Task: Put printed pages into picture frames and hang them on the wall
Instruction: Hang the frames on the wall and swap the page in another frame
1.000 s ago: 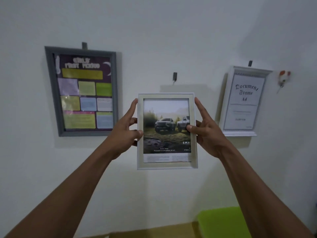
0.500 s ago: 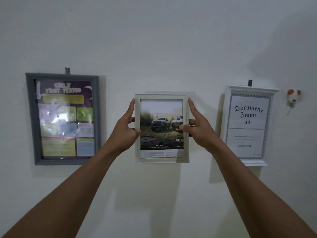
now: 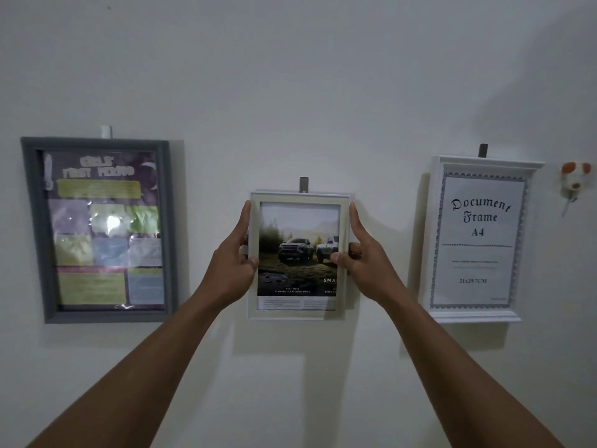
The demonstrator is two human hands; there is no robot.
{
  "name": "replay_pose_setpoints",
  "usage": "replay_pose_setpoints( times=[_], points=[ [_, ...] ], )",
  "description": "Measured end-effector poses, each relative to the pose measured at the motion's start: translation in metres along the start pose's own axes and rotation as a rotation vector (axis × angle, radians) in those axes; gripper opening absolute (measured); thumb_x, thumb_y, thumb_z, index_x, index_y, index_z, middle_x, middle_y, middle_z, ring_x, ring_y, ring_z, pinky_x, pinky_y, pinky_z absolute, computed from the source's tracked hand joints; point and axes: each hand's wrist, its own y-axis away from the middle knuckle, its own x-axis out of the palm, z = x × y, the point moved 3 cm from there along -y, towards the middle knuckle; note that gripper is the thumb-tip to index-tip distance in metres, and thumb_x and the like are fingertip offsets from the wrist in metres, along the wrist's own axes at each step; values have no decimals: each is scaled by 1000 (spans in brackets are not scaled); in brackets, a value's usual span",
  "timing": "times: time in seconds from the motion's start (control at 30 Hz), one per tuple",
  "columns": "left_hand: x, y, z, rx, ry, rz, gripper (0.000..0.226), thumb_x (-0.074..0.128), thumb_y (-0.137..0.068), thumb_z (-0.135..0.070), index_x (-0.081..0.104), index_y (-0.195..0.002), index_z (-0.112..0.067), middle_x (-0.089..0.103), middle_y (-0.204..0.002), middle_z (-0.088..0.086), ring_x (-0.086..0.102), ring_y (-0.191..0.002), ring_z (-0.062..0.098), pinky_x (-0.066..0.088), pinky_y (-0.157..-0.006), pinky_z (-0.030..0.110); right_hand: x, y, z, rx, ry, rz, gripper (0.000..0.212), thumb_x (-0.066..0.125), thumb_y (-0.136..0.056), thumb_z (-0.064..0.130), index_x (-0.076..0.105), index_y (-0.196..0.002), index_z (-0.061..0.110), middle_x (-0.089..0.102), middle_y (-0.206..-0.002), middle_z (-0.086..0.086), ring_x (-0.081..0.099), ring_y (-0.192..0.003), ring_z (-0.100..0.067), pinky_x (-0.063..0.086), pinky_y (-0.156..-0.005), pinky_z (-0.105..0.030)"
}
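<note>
A small white picture frame (image 3: 298, 197) holding a printed page of two off-road cars sits flat against the wall at the centre. Its top edge is just under a grey wall hook (image 3: 303, 184). My left hand (image 3: 234, 265) grips the frame's left side and my right hand (image 3: 365, 261) grips its right side, thumbs on the front. Whether the frame hangs on the hook cannot be seen.
A grey frame (image 3: 35, 227) with a colourful poster hangs at the left under a white hook (image 3: 106, 131). A white frame (image 3: 436, 240) reading "Document Frame A4" hangs at the right under a grey hook (image 3: 483, 150). A small orange-and-white ornament (image 3: 575, 179) is at the far right.
Both hands have raised the small white frame and pushed it against the wall, up to the middle hook. The view has tilted upward.
</note>
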Motion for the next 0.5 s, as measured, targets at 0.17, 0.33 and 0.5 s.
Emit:
replay_pose_setpoints(
  times=[0.17, 0.33, 0.5],
  points=[
    [-3, -4, -5, 28, 2, -26, 103, 47, -91, 11, 8, -136, -72, 31, -156, -4, 46, -133, 31, 53, -96, 45, -3, -2, 16, -34, 8, -47, 89, 60, -96, 10, 6, -151, 54, 26, -65, 9, 40, -49, -1, 42, -73, -18],
    [-3, -10, -15, 42, -32, -34, 103, 48, -90, 10, 6, -136, -72, 30, -156, -6, 51, -127, 34, 58, -87, 40, -7, -5, 28, -10, 17, -11, 87, 57, -98, 7, 3, -154, 47, 42, -44, 21, 54, -53, 6, 38, -76, -17],
    [2, -8, -13, 41, -22, -36, 104, 47, -90, 12, 6, -137, -71, 29, -157, -6, 55, -121, 24, 57, -89, 43, -8, -7, 24, 7, 25, -5, 88, 56, -99, 7, 2, -153, 49, 36, -42, 16, 53, -51, 5, 35, -77, -14]
  ],
)
